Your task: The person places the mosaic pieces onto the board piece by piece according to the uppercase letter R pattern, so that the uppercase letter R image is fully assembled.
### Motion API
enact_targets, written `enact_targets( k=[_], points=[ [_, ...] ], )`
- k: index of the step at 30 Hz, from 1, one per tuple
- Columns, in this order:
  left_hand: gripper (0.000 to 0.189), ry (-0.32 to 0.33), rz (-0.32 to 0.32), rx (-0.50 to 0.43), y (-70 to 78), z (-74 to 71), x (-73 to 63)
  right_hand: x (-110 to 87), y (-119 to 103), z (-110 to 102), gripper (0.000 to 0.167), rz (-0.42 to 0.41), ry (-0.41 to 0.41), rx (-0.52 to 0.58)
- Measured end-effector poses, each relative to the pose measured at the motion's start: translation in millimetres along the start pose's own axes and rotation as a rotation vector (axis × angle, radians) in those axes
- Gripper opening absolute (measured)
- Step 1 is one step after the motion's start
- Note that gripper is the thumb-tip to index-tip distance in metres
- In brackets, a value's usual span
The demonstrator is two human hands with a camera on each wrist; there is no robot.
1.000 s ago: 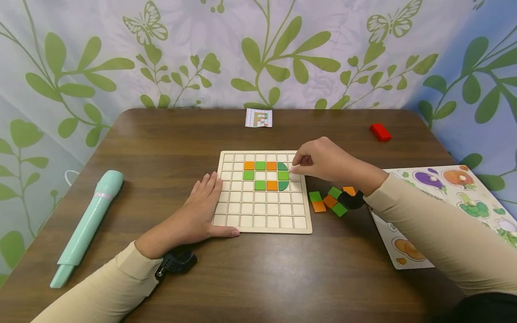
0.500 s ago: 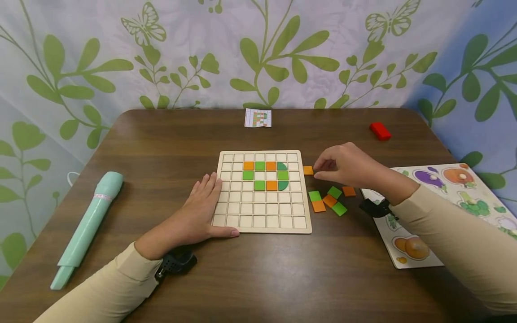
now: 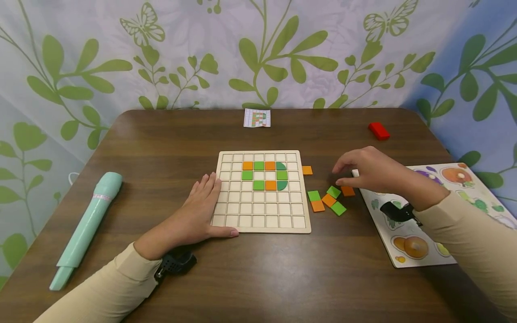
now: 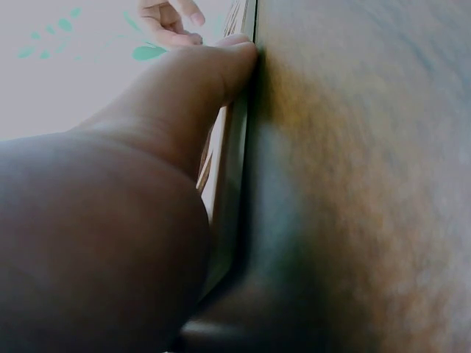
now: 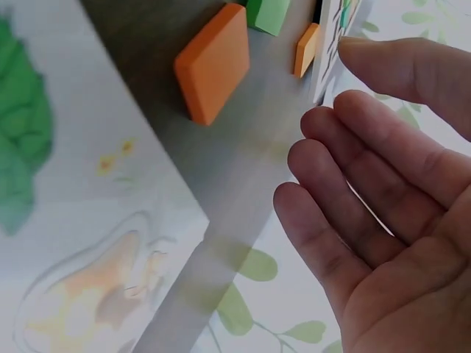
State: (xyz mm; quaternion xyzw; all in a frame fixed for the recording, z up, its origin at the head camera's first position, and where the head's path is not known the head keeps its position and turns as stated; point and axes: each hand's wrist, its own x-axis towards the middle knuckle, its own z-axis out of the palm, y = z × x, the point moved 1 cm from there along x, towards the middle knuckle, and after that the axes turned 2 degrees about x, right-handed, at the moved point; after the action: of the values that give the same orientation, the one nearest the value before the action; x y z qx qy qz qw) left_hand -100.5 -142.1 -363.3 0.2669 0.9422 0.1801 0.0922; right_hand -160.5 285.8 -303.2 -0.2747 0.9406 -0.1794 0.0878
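My left hand (image 3: 194, 208) lies with straight fingers along the left edge of the wooden grid board (image 3: 242, 209), its thumb at the front edge. Orange, green and dark green tiles fill part of the grid in a ring shape. An orange tile (image 3: 307, 170) lies by the board's right edge. My right hand (image 3: 363, 172) hovers right of the board with fingers loosely bent and nothing between them. Below its fingertips lies another orange tile (image 3: 348, 191), large in the right wrist view (image 5: 213, 62). Several loose green and orange tiles (image 3: 329, 199) sit beside it.
A picture board with vegetables (image 3: 408, 224) lies at the right, under the right forearm. A small printed card (image 3: 257, 118) is at the back edge. A red block (image 3: 378, 131) sits at the back right, a mint-green stick-like object (image 3: 86, 231) at the left.
My right hand has moved right, away from the board, letting go of an orange tile by the board's right edge. The left hand stays in place.
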Motion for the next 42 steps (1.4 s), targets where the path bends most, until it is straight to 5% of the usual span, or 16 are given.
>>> enact_targets(
  k=[42],
  points=[
    [0.133, -0.004, -0.009, -0.005, 0.9, -0.8, -0.5, -16.8, 8.6, 8.4, 0.039, 0.014, -0.085, -0.034]
  ],
)
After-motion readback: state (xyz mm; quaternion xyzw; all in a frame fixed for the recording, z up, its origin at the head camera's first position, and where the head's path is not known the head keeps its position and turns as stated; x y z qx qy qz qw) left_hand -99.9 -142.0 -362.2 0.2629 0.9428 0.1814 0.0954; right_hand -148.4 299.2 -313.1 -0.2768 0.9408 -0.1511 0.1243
